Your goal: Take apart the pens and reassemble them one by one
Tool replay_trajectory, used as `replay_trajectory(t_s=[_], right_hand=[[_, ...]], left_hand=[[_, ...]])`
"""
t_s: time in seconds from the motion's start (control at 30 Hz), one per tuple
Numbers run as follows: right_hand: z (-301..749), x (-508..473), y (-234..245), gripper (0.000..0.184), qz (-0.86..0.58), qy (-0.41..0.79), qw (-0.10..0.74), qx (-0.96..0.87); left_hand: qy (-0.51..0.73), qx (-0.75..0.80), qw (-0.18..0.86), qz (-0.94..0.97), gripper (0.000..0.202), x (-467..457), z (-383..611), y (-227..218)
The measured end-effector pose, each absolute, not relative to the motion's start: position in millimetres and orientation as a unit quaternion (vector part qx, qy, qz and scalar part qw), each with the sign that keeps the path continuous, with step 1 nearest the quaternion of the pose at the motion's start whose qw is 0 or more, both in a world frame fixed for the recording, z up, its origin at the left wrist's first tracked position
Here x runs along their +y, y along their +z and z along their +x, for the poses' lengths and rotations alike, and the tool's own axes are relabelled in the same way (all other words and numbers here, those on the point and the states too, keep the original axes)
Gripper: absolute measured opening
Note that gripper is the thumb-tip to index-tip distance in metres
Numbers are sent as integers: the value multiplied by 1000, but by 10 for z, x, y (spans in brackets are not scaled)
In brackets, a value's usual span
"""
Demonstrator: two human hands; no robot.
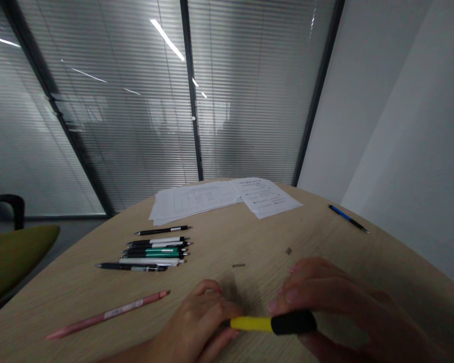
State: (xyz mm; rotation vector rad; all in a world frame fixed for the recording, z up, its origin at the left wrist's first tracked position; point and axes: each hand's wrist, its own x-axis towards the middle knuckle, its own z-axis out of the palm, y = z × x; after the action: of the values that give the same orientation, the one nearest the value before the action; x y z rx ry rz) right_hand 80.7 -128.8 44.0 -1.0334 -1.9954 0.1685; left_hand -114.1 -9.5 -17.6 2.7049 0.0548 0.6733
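A yellow and black pen (274, 323) lies level between both hands, low in the view just above the wooden table (325, 237). My left hand (199, 322) pinches its yellow end with curled fingers. Its black end sits inside the closed fingers of my right hand (336, 307). A small spring (238, 265) and a tiny dark part (288, 250) rest on the table just beyond the hands.
A row of several pens (155, 250) lies left of centre, with a pink pen (108, 313) nearer the table's front left edge. Printed sheets (219, 196) sit at the far edge, a blue pen (348, 218) at the right. A green chair (11, 257) stands at the left.
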Motion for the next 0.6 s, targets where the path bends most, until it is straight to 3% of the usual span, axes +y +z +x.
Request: replay_trajectory(t_s=[0.27,0.6], right_hand=[[830,-1273,486,26,-453,60,418,-785],[724,-1145,218,8,-432,246,406,-767]], left_hand=[[252,26,168,953,14,-119,-1149,-159],[252,-16,183,950,18,-133,-1143,-96]])
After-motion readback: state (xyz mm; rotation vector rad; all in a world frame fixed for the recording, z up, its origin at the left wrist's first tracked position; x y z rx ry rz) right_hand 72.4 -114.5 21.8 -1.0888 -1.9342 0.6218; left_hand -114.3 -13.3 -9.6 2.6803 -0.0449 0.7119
